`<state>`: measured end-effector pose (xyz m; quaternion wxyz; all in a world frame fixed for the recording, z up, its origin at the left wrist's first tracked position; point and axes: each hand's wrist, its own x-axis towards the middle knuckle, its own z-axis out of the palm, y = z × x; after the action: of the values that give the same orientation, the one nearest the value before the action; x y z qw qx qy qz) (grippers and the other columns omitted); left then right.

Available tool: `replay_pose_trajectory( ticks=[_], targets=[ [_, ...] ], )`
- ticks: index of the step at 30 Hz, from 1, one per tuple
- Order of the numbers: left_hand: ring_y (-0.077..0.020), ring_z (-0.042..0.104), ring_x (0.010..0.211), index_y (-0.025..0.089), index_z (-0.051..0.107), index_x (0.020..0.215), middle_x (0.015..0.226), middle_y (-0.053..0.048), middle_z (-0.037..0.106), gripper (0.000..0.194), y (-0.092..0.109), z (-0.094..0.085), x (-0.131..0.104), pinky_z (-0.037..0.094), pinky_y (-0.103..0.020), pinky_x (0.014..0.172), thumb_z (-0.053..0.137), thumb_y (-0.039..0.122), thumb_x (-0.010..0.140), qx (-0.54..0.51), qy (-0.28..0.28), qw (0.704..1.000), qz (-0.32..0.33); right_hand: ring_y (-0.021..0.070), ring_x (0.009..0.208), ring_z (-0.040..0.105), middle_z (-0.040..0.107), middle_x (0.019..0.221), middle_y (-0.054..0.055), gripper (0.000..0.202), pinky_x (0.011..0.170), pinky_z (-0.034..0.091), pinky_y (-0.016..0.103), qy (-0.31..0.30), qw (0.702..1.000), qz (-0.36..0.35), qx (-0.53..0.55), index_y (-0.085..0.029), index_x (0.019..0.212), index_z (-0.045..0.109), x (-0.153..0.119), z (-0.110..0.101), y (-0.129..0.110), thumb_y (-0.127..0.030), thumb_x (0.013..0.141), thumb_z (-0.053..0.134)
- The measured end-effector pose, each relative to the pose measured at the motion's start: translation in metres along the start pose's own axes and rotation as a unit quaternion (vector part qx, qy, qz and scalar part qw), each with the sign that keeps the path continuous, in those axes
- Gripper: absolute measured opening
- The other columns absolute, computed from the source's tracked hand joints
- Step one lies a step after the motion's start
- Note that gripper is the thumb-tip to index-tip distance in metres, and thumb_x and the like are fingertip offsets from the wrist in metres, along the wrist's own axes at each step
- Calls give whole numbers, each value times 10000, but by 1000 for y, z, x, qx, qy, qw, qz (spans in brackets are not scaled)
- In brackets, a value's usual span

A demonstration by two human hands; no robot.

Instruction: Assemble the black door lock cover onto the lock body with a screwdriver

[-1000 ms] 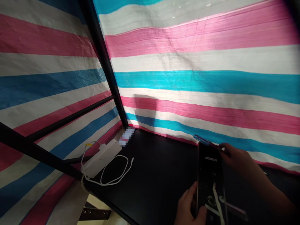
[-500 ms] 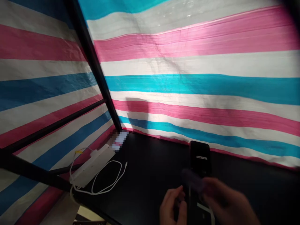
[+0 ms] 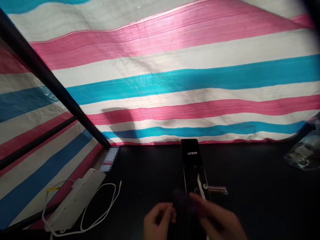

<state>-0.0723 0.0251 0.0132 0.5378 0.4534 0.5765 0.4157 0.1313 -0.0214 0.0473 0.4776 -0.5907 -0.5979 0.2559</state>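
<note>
My right hand (image 3: 220, 216) is closed around a dark, purplish object (image 3: 183, 201), too blurred and dim for its kind to show. Left of it, my left hand (image 3: 160, 220) has its thumb and fingers pinched together; anything between them is hidden. Just beyond the hands lies a long black panel (image 3: 191, 173) with a small white label near its far end and a pale strip along its middle. A short, shiny bar (image 3: 218, 190) like a lever handle sticks out from its right side. My right hand covers the panel's near part.
A white power strip (image 3: 77, 198) with a looped white cable (image 3: 110, 213) lies at the left of the black table (image 3: 145, 170). A clear plastic bag (image 3: 305, 153) is at the right edge. Striped sheeting (image 3: 175, 86) and a black frame post (image 3: 55, 80) border the table.
The view has turned right, so the table things shift left and the plastic bag and side bar come into view. Both hands stay close together, the right still holding the dark object.
</note>
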Motion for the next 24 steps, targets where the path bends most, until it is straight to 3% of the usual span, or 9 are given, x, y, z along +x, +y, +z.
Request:
replay_pose_trajectory(
  ticks=[2,4,5,8,13,16,19,22,24],
  targets=[
    [-226,706,701,171,786,878,771,-59,772,327,10,0,24,573,-327,712,691,482,837,89,21,993,77,248,931,769,793,1055,36,337,795,619,262,100,990,83,-56,-246,1123,775,6,-29,21,-435,891,620],
    [-238,723,798,194,783,965,889,-61,781,268,17,1,52,582,-344,753,620,398,906,183,14,969,167,285,986,754,783,1091,65,437,782,624,307,179,961,165,-134,-208,1173,753,12,-58,47,-497,891,585],
    [-248,727,873,205,780,990,956,-65,779,261,18,2,65,584,-362,795,591,373,926,230,15,948,219,300,992,750,781,1096,75,458,758,623,326,183,948,190,-178,-205,1182,747,14,-70,62,-506,889,565],
    [-247,721,904,229,785,974,968,-53,763,229,14,7,94,581,-382,821,582,326,932,259,-7,931,255,298,876,756,788,980,104,417,704,597,348,172,933,186,-256,-190,1023,779,17,-88,106,-454,855,504],
    [-211,689,814,220,785,915,885,-44,700,215,-1,15,107,567,-349,752,580,279,938,294,-33,911,289,266,809,717,738,925,121,430,744,556,381,163,918,158,-325,-138,1033,746,15,-84,151,-392,899,427],
    [-195,668,795,210,783,923,879,-45,666,229,-5,16,107,552,-332,735,565,272,955,312,-32,899,305,259,778,684,690,889,128,422,739,544,392,179,908,150,-347,-112,1032,746,19,-78,154,-338,905,413],
    [-189,650,780,199,788,941,880,-49,640,250,-8,16,109,541,-330,722,553,280,968,323,-18,892,315,290,872,669,673,967,155,408,814,544,443,198,911,129,-337,-104,1044,742,22,-67,138,-344,907,441],
    [-193,645,788,199,794,998,895,-52,633,253,-8,13,111,543,-340,732,564,298,965,325,-1,890,320,293,1001,657,661,1106,138,362,889,543,461,198,941,79,-264,-167,1092,725,22,-50,106,-400,939,494],
    [-195,648,805,206,785,1075,919,-54,633,265,-3,11,107,551,-343,746,577,323,959,324,12,889,323,257,1046,659,646,1180,109,326,880,566,408,161,971,39,-170,-217,1138,708,25,-39,83,-411,964,513]
  ],
)
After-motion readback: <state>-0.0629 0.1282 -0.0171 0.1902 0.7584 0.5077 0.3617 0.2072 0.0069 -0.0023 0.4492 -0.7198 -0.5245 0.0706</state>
